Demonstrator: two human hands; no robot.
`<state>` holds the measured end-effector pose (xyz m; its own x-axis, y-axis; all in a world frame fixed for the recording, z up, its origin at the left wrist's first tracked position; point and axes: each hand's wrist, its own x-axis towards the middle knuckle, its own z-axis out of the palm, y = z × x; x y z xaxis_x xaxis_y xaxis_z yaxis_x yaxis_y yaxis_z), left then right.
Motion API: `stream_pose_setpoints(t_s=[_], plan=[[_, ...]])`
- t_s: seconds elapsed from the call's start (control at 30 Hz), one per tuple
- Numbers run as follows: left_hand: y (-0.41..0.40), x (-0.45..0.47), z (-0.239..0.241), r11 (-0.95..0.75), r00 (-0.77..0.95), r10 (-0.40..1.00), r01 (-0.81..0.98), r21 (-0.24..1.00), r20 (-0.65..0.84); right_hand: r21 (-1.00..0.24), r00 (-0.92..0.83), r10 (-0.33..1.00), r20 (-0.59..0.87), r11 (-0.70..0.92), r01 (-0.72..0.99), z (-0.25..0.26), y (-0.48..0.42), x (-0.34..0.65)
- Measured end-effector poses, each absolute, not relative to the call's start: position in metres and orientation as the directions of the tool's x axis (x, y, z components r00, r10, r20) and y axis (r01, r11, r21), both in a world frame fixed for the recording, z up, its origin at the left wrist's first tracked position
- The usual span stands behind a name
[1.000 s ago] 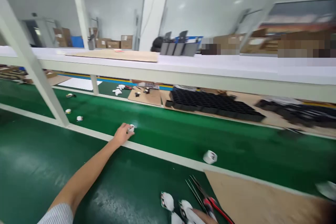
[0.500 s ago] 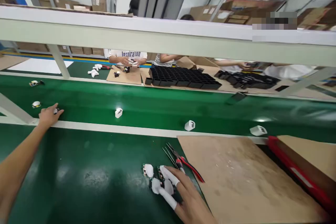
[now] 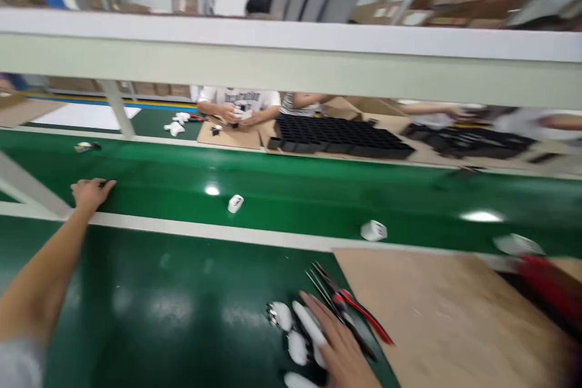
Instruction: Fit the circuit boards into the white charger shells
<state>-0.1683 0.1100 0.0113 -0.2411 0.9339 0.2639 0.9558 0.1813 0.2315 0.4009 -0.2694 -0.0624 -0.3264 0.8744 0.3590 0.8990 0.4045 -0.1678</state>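
My left hand [image 3: 91, 193] reaches far out to the left and lies on the near edge of the green conveyor belt [image 3: 295, 200], fingers stretched out flat. Nothing shows in it. My right hand [image 3: 339, 348] rests low in the middle on the dark green mat [image 3: 173, 309]. Its fingers, in white finger covers, are spread over a few small white parts [image 3: 284, 318]. Red-handled pliers [image 3: 359, 309] lie just right of that hand. White plug-like pieces [image 3: 235, 203] [image 3: 373, 230] ride on the belt, apart from both hands.
A cardboard sheet [image 3: 445, 315] covers the mat at right, with a blurred red object [image 3: 550, 285] beyond it. A pale shelf beam [image 3: 291, 66] crosses overhead. Across the belt, other people's hands work beside black trays [image 3: 341, 136].
The view has swung and blurred. The white pieces on the belt sit further right. The small white piece at my left fingertips no longer shows. My right hand stays on the white parts.
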Motion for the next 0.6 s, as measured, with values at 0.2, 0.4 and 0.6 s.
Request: stream_pose_setpoints(t_s=[0.2,0.4,0.6], plan=[[0.100,-0.089,-0.017,-0.195,0.068,0.929,0.925,0.327,0.363,-0.260,-0.389,0.870,0.304,0.468,0.844,-0.052,-0.228,0.362],[-0.050,0.067,-0.045,-0.751,0.635,0.653,0.472,0.462,0.413,-0.266,-0.369,0.866,0.336,0.464,0.845,-0.054,-0.219,0.347],[-0.158,0.127,-0.045,-0.754,0.719,0.600,0.361,0.548,0.351,-0.107,-0.396,0.789,0.470,0.495,0.862,-0.064,-0.227,0.349]])
